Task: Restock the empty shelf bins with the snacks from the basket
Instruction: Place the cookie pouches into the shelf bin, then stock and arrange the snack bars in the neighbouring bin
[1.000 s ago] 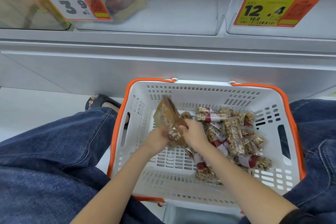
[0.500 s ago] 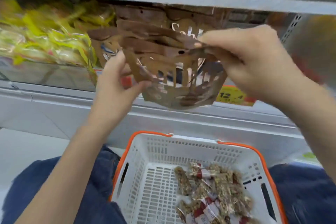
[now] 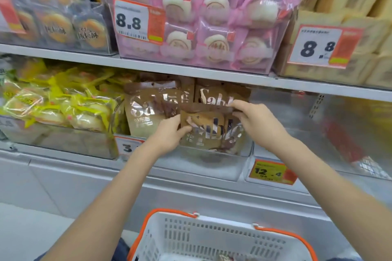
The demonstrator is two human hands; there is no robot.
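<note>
Slippage is the likely risk: brown pouches (image 3: pixel 209 128), pinched by left hand (image 3: pixel 169 133) and right hand (image 3: pixel 252 121) at frame centre over the clear bin (image 3: pixel 212 163), could slide forward if released tilted.

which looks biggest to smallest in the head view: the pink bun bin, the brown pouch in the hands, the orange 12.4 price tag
1. pink bun bin, by far the largest.
2. brown pouch, held by the left hand and right hand.
3. orange 12.4 price tag, smallest.
This is apparent size only; nearness to the camera differs.
</note>
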